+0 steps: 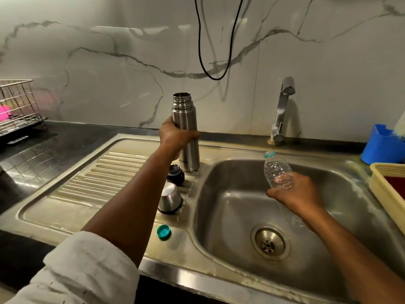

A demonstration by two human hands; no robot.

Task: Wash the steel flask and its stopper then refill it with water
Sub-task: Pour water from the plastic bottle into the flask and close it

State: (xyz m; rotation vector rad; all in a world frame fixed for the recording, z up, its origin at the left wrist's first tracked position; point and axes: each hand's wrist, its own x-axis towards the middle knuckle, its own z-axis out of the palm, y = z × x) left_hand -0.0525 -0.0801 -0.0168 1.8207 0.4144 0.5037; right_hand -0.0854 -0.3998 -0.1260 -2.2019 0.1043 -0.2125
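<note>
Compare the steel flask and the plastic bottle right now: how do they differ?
The steel flask is opaque metal; the plastic bottle is clear. The flask is taller and stands upright on the drainboard in the left hand; the bottle tilts over the basin in the right hand. Both are uncapped.

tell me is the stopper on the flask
No, the flask held by the left hand is open at the mouth, and the stopper lies beside it.
</note>
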